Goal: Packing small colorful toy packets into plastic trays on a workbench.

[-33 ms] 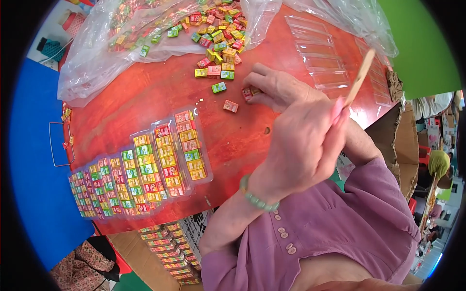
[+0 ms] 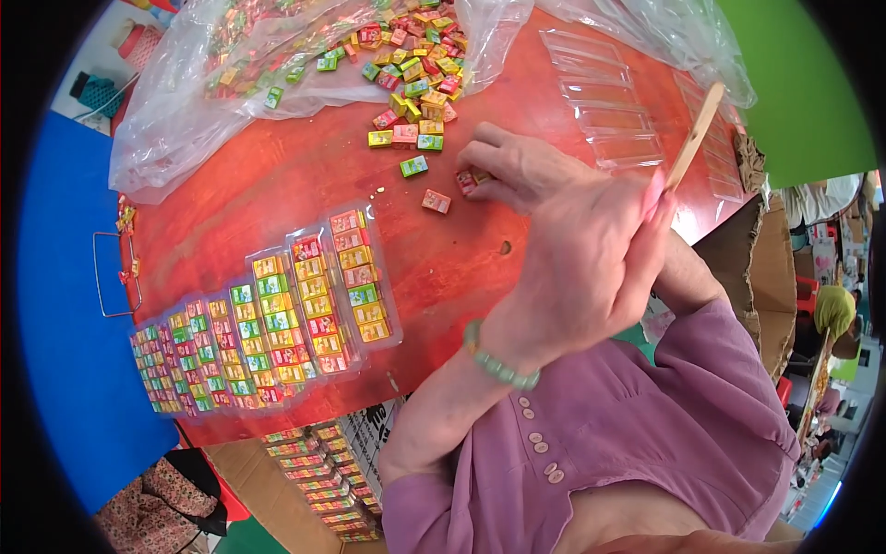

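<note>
My left hand (image 2: pixel 591 263), with a green bead bracelet (image 2: pixel 498 365) at its wrist, is closed around a flat wooden stick (image 2: pixel 694 138) that points up and right. It crosses in front of my right forearm. Beyond it, my right hand (image 2: pixel 526 166) rests low over the red table, its fingers curled on small red and yellow boxes (image 2: pixel 467 181); part of them is hidden. Just left of those fingers lie a loose pink-red box (image 2: pixel 436 201) and a green box (image 2: pixel 414 166). A heap of small coloured boxes (image 2: pixel 420 78) spills toward my right hand.
Clear plastic trays (image 2: pixel 372 277) filled with boxes stand in a row at the left. Unfilled clear trays (image 2: pixel 604 97) lie at the far right. A plastic bag (image 2: pixel 175 138) surrounds the heap. Cardboard cartons (image 2: pixel 245 475) flank the red table (image 2: pixel 443 295); one holds filled trays.
My left hand has shifted slightly right with the wooden stick, whose tip is a little higher. My right hand has barely moved.
</note>
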The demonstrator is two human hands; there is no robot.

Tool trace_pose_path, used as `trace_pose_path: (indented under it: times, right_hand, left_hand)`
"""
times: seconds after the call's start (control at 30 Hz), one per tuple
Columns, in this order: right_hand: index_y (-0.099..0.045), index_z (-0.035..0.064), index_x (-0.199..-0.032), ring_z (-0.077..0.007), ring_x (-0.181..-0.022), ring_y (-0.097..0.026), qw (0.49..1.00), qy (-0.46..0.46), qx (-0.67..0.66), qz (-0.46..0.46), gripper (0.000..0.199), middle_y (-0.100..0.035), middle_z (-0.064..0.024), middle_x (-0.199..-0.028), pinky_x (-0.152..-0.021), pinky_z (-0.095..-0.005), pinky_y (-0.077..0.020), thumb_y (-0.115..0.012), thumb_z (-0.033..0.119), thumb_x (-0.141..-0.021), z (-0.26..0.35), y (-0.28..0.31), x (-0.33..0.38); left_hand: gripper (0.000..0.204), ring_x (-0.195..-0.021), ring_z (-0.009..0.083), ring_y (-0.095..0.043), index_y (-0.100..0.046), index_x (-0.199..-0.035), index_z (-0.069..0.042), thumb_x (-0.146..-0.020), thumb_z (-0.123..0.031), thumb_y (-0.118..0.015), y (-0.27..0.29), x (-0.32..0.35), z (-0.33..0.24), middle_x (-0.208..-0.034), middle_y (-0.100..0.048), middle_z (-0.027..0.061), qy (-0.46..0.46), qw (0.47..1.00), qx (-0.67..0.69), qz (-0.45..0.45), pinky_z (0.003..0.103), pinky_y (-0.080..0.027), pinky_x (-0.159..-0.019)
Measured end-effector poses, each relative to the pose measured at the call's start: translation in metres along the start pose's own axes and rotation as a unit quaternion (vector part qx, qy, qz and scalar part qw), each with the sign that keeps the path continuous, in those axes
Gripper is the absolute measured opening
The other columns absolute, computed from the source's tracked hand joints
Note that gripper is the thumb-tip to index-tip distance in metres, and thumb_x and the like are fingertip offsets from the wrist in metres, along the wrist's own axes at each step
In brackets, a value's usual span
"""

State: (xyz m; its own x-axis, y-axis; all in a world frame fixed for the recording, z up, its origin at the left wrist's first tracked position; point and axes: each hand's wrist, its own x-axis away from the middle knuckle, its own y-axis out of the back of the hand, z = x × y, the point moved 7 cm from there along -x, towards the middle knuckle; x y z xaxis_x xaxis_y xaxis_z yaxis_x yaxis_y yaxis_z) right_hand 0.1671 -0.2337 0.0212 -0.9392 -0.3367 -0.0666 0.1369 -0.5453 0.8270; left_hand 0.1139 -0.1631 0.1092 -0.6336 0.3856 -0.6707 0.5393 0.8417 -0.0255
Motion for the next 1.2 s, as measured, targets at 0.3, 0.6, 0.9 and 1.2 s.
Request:
trace_pose_path:
  times: [0.3,0.6,0.9,1.2]
  right_hand:
    - [-0.058,0.0064,-0.122,-0.0334,-0.1,-0.061,0.998,0.06,0.0,0.009,0.039,-0.054,-0.0136,-0.115,-0.083,-0.0416,-0.0522,-0.072,0.019,-0.088,0.0,-0.012,-0.012]
    - [-0.062,0.008,-0.118,-0.0322,-0.101,-0.061,0.992,0.118,-0.023,0.034,0.036,-0.055,-0.0121,-0.115,-0.084,-0.041,-0.0531,-0.073,0.018,-0.086,0.012,-0.011,-0.015]
    - [-0.062,0.0065,-0.12,-0.0326,-0.094,-0.061,0.997,0.068,-0.015,-0.016,0.031,-0.056,-0.0132,-0.106,-0.08,-0.0429,-0.0524,-0.068,0.011,-0.09,0.005,-0.003,-0.013]
    - [-0.06,0.0136,-0.127,-0.0352,-0.093,-0.063,0.997,0.024,0.076,0.015,0.036,-0.054,-0.0154,-0.11,-0.078,-0.0445,-0.0532,-0.063,0.011,-0.092,0.014,-0.014,-0.034]
  left_hand:
    - [0.009,-0.068,0.0316,-0.062,-0.06,-0.092,0.002,-0.09,-0.006,-0.064,-0.034,-0.003,0.038,-0.08,-0.064,0.0136,-0.15,0.986,-0.078,-0.012,0.04,-0.048,-0.061]
    - [0.009,-0.067,0.0282,-0.061,-0.061,-0.093,0.0,-0.088,-0.008,-0.063,-0.037,0.017,0.026,-0.076,-0.061,0.0108,-0.159,0.981,-0.103,0.032,0.042,-0.048,-0.069]
    - [0.013,-0.066,0.0265,-0.06,-0.062,-0.092,0.001,-0.085,-0.008,-0.068,-0.034,0.018,0.016,-0.074,-0.061,0.0101,-0.158,0.982,-0.098,0.019,0.04,-0.048,-0.069]
    - [0.013,-0.066,0.0255,-0.061,-0.062,-0.092,0.001,-0.088,-0.01,-0.066,-0.026,0.014,0.02,-0.075,-0.062,0.0092,-0.16,0.983,-0.093,-0.005,0.039,-0.047,-0.069]
